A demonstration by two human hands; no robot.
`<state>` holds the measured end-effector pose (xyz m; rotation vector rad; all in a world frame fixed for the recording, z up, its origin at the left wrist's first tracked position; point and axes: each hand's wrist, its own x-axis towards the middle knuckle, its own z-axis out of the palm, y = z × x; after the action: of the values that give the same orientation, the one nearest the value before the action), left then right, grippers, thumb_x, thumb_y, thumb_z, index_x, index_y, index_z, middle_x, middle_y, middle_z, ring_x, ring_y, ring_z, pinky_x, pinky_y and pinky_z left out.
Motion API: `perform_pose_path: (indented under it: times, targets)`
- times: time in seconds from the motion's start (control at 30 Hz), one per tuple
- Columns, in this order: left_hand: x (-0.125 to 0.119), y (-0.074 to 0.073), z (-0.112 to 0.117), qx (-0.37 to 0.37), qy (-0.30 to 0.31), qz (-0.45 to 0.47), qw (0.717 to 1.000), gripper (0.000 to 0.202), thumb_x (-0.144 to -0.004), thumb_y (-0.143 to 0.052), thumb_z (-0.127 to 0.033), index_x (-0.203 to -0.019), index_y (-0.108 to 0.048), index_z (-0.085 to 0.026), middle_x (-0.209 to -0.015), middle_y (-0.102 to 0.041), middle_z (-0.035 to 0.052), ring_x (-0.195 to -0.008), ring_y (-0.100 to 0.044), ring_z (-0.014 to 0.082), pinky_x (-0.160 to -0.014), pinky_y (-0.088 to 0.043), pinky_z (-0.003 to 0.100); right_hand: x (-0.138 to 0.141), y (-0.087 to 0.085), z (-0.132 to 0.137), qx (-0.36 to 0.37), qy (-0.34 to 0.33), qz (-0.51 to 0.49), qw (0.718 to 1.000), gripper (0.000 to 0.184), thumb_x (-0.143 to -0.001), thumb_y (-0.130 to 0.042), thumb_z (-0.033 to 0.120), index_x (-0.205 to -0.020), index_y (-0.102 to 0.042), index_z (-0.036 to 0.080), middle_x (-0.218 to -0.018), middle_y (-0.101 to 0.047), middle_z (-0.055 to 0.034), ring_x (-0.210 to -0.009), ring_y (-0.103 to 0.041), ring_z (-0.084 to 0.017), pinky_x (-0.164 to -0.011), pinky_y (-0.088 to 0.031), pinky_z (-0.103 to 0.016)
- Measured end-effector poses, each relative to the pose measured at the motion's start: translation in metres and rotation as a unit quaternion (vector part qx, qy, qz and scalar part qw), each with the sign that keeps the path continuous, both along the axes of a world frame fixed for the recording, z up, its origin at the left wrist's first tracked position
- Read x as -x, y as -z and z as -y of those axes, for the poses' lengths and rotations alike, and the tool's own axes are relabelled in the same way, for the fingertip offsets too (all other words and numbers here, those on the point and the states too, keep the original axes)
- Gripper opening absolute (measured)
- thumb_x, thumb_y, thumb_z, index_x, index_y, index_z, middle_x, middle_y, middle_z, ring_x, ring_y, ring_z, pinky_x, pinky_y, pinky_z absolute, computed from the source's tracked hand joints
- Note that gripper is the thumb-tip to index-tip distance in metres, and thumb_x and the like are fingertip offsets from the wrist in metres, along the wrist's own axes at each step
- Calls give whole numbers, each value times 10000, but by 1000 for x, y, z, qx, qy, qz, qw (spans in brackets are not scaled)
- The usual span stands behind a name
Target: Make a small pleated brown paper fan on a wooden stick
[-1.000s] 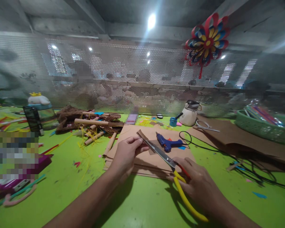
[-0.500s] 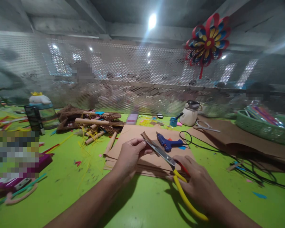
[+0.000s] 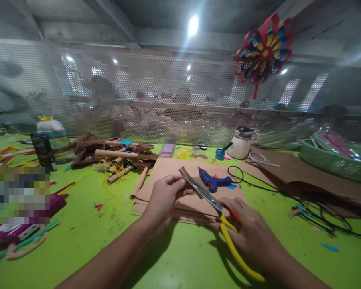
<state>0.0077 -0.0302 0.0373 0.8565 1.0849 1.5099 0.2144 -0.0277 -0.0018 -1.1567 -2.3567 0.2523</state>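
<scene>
My left hand (image 3: 165, 196) pinches a narrow strip of brown paper (image 3: 185, 173) between thumb and fingers. In my right hand (image 3: 248, 224) is a pair of scissors (image 3: 209, 196) with yellow and red handles. The blades run along the strip and reach up to my left thumb; whether they have cut into it I cannot tell. Both hands are over a stack of brown paper sheets (image 3: 161, 166) lying on the green table (image 3: 174, 257). Just beyond the blades, a blue hot glue gun (image 3: 213, 180) rests on the stack.
Paper rolls (image 3: 117, 154) and crumpled brown paper (image 3: 88, 150) lie at the left. A purple box (image 3: 49, 210) is nearer. Behind are a blue paint pot (image 3: 220, 154) and a white jug (image 3: 240, 146). A black cord (image 3: 264, 187) and a green basket (image 3: 325, 160) are at the right.
</scene>
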Motion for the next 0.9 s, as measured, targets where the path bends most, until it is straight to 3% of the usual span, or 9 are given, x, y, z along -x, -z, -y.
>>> perform_pose_path:
  times: [0.23,0.57,0.9]
  targets:
    - [0,0,0,-3,5,4,1000,67,-725,-582,-117,-735,-633,-75,-763,-673,87,-598,-616,120,-648,-500,246,0,1,0,-32,-5,-5,999,345,-796,-528,350,-1109,-484,214,-827,-554,-60,-707,-522,-185,-630,-423,-307]
    - [2,1,-1,2,16,19,1000,49,-725,-593,-118,-716,-619,-77,-760,-665,83,-636,-617,124,-680,-507,257,0,2,2,-25,0,5,1000,340,-807,-515,374,-1096,-499,197,-814,-570,-62,-692,-540,-185,-633,-434,-307]
    - [3,3,-2,5,16,23,1000,51,-710,-610,-123,-672,-604,-89,-717,-653,66,-607,-607,117,-680,-511,260,1,-2,4,-72,-4,4,997,312,-796,-518,351,-1064,-552,195,-748,-598,-52,-619,-541,-164,-552,-422,-258]
